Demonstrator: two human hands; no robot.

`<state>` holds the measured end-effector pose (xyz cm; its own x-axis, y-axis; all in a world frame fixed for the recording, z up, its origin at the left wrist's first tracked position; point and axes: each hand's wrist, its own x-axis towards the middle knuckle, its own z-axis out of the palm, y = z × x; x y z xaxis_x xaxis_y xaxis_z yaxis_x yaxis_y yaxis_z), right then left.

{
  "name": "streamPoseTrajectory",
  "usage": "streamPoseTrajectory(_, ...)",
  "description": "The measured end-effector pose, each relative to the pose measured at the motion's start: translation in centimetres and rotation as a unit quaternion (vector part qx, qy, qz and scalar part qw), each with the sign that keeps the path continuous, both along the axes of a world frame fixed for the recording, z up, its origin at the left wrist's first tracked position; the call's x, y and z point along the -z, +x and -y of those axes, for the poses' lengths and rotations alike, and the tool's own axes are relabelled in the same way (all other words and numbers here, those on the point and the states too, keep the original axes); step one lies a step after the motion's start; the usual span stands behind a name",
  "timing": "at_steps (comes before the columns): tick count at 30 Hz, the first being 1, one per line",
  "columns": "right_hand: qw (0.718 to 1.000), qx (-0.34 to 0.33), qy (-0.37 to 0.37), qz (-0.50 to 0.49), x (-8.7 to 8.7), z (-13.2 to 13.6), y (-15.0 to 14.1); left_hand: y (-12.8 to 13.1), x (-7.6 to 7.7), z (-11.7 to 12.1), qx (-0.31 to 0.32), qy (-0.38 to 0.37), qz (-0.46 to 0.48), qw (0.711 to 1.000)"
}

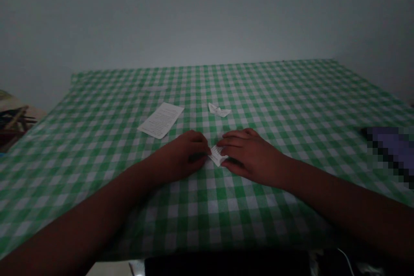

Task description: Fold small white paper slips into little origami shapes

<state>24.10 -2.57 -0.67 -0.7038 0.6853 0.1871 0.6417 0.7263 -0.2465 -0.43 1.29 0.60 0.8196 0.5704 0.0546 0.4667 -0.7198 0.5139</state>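
A small folded piece of printed paper (217, 155) lies between my two hands, low over the tablecloth. My left hand (190, 155) has its fingers closed at the paper's left edge. From the other side, my right hand (244, 153) grips the right part of the paper, its thumb below and its fingers bent over the top. The fingers hide part of the folds. Beyond my hands sits a folded paper boat (219, 111). To its left a flat printed sheet (162, 120) rests at a slant.
A green and white checked tablecloth (207, 215) covers the table, which reaches back to a pale wall (207, 17). At the right edge lies a dark-rimmed device with a pixelated surface (391, 146). Dark wooden furniture (14, 123) shows beyond the table's left side.
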Motion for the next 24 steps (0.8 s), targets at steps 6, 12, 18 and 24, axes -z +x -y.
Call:
streamPoseTrajectory(6,1.0,-0.002,-0.007,0.019,-0.3,0.3,0.3,-0.7,-1.6,-0.2,0.048,0.072,-0.083,0.993)
streamPoseTrajectory(12,0.999,-0.006,-0.016,0.027,-0.6,0.5,0.4,-0.6,-1.6,0.2,0.041,0.115,-0.099,0.988)
streamPoseTrajectory(18,1.0,-0.003,-0.02,0.002,-0.4,0.2,0.2,0.0,-0.7,0.7,0.075,0.143,-0.099,0.982)
streamPoseTrajectory(24,0.998,0.044,-0.023,-0.035,0.1,-0.3,-0.3,0.5,-1.1,2.2,0.061,0.164,-0.159,0.972)
